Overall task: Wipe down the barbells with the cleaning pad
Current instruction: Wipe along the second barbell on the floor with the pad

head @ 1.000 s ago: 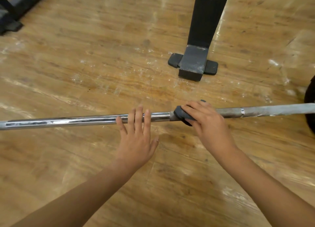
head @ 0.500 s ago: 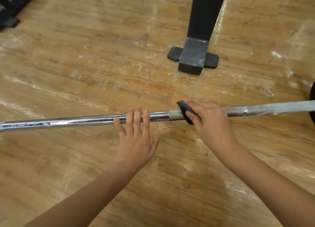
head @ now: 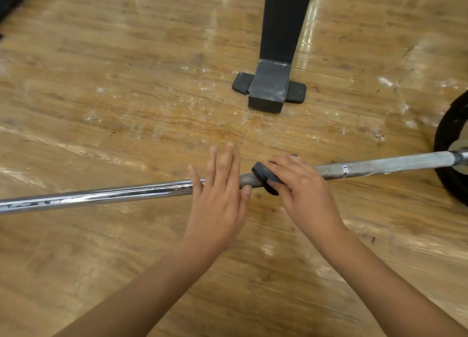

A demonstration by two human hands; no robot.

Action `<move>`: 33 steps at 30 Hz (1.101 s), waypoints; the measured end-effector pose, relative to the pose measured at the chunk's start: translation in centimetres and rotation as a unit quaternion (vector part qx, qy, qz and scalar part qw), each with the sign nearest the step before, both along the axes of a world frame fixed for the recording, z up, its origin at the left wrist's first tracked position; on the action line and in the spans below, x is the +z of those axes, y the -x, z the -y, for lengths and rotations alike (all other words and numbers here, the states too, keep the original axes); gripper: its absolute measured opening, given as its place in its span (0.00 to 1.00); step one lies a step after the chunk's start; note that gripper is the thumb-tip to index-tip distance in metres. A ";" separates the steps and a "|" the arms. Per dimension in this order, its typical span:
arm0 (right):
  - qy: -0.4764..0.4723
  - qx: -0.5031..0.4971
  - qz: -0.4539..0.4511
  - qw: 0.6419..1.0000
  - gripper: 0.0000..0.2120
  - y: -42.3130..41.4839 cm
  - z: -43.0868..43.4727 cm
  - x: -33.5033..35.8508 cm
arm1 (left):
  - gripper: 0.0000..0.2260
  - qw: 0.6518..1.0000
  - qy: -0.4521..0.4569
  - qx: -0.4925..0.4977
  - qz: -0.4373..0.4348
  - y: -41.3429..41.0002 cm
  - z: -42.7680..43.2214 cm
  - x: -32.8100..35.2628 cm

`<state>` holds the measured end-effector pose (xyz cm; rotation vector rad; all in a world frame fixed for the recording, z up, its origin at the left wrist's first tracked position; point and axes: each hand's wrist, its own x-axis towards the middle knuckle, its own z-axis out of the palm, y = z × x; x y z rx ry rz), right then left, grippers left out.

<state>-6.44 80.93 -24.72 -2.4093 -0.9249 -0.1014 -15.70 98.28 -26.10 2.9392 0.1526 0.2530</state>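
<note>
A long steel barbell (head: 101,197) lies across the wooden floor, shiny on the left and dull and knurled on the right. My right hand (head: 301,187) grips a dark grey cleaning pad (head: 264,175) wrapped over the knurled part near the bar's middle. Just left of the pad, my left hand (head: 217,192) rests flat on the bar with straight fingers pointing away from me. The bar beneath both hands is hidden.
A black weight plate (head: 448,144) sits on the bar's right end at the frame edge. A black rack upright with a grey foot and rubber pads (head: 271,83) stands on the floor beyond the bar. Dark equipment shows at the top left corner.
My left hand has slid right along the bar, closing up to the pad. My right hand still grips the pad on the knurled section. The view shifted, bringing the weight plate into sight.
</note>
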 end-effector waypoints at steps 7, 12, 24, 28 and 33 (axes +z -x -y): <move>0.007 -0.063 -0.007 0.998 0.14 0.1 0.7 0.1 | 0.24 0.994 -0.098 -0.021 -0.033 -1.2 0.7 -1.2; 0.040 0.011 -0.007 0.999 0.13 -1.4 2.6 1.0 | 0.21 0.997 -0.066 -0.021 -0.024 -0.9 1.1 -1.1; 0.030 -0.024 0.019 0.999 0.16 -0.5 5.3 0.5 | 0.20 1.000 -0.014 -0.007 -0.004 0.4 2.2 -0.8; 0.019 -0.105 -0.004 0.994 0.15 0.9 5.7 -0.3 | 0.24 0.999 -0.032 -0.013 -0.017 1.4 2.6 -0.9; 0.012 0.003 0.032 0.999 0.16 2.8 3.9 0.1 | 0.24 0.999 -0.035 -0.017 -0.017 3.0 3.3 -1.1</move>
